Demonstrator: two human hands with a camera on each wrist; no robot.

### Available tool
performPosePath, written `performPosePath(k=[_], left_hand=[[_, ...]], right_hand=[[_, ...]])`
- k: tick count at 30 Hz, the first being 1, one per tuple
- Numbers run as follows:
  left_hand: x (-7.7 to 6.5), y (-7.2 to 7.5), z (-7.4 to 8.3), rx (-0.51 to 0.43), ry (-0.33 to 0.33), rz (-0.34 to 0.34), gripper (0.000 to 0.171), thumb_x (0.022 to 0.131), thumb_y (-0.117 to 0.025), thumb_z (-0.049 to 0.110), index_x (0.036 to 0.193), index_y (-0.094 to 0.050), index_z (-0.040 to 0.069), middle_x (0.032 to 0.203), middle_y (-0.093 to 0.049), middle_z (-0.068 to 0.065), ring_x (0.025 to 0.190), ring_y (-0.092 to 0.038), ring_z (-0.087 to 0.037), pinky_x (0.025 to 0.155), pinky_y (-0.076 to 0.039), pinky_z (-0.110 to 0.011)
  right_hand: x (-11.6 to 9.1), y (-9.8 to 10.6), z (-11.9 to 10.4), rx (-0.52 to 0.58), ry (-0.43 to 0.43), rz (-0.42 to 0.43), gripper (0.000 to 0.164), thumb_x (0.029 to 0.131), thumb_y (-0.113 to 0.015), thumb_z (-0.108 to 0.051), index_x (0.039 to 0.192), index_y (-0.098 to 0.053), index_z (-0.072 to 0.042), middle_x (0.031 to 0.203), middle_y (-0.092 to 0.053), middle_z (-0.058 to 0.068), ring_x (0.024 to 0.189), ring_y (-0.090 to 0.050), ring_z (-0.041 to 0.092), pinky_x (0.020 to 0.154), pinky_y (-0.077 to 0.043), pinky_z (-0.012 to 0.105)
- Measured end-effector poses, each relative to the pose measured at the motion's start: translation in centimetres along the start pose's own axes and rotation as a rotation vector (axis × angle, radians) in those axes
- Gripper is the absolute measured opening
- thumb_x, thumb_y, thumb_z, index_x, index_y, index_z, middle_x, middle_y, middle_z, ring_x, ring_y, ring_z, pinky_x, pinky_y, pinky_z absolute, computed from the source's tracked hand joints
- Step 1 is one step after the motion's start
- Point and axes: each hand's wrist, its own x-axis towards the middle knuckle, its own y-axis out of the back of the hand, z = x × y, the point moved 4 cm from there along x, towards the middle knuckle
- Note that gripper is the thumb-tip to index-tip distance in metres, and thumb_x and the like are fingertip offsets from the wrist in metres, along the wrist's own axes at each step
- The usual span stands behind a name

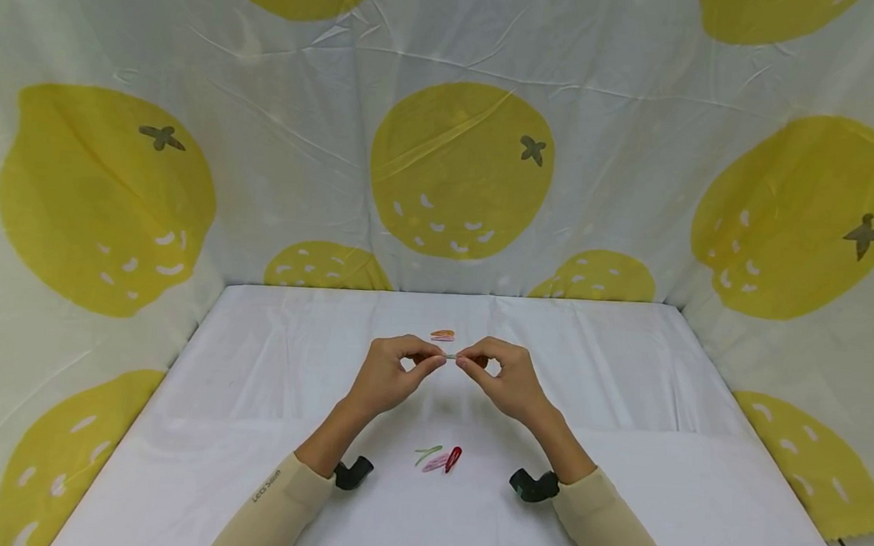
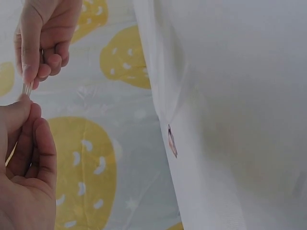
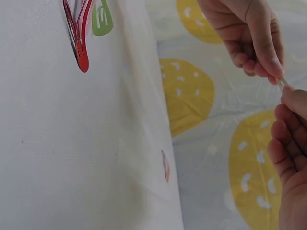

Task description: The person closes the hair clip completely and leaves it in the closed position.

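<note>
In the head view, my left hand (image 1: 393, 370) and right hand (image 1: 501, 377) meet above the far half of the table. Thumb and fingers of each pinch one end of a slim, pale hair clip (image 1: 450, 356). Most of the clip (image 2: 27, 89) is covered by fingertips; a short middle stretch shows in both wrist views. Just beyond the hands lie an orange snap hair clip (image 1: 442, 333) and a pink one (image 1: 444, 339). Nearer my body, between the forearms, lie a green clip (image 1: 428, 454), pink clips (image 1: 435, 462) and a red clip (image 1: 453, 459).
A white cloth (image 1: 580, 516) covers the table. Behind it and at both sides hangs a pale curtain (image 1: 623, 176) printed with yellow lemons. A black wrist camera (image 1: 353, 472) sits at the left cuff, another black camera (image 1: 534, 485) at the right.
</note>
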Motion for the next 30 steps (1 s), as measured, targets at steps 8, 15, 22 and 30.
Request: performPosePath(k=[8, 15, 22, 30], left_hand=[[0.2, -0.3, 0.3, 0.0, -0.019, -0.01, 0.009, 0.095, -0.075, 0.019, 0.1, -0.081, 0.014, 0.093, -0.078, 0.003, 0.079, -0.067, -0.009, 0.071, -0.055, -0.026], [0.3, -0.4, 0.6, -0.005, -0.05, -0.026, 0.011, 0.096, -0.073, 0.017, 0.1, -0.081, 0.01, 0.093, -0.077, 0.003, 0.077, -0.063, -0.009, 0.069, -0.053, -0.026], [0.3, -0.4, 0.4, -0.003, -0.034, -0.031, 0.011, 0.097, -0.072, 0.019, 0.099, -0.08, 0.011, 0.092, -0.076, 0.004, 0.079, -0.063, -0.01, 0.07, -0.053, -0.026], [0.2, -0.2, -0.1, -0.001, -0.034, -0.005, 0.006, 0.095, -0.076, 0.021, 0.097, -0.081, 0.017, 0.088, -0.077, 0.005, 0.076, -0.066, -0.007, 0.07, -0.056, -0.025]], right_hand=[[-0.1, 0.1, 0.4, 0.02, -0.034, -0.007, 0.005, 0.093, -0.078, -0.019, 0.097, -0.08, -0.017, 0.089, -0.075, -0.007, 0.077, -0.062, 0.01, 0.068, -0.054, 0.028], [0.0, 0.2, 0.3, 0.029, -0.051, -0.028, 0.005, 0.096, -0.075, -0.019, 0.097, -0.079, -0.016, 0.089, -0.075, -0.006, 0.079, -0.062, 0.009, 0.069, -0.054, 0.029], [0.0, 0.0, 0.2, 0.03, -0.071, -0.023, 0.004, 0.093, -0.076, -0.008, 0.096, -0.079, -0.009, 0.089, -0.075, -0.001, 0.08, -0.063, 0.011, 0.071, -0.054, 0.029], [0.3, 0.3, -2.2, 0.046, -0.091, -0.004, 0.006, 0.093, -0.075, -0.005, 0.093, -0.076, 0.001, 0.087, -0.075, 0.008, 0.077, -0.061, 0.015, 0.07, -0.053, 0.03]])
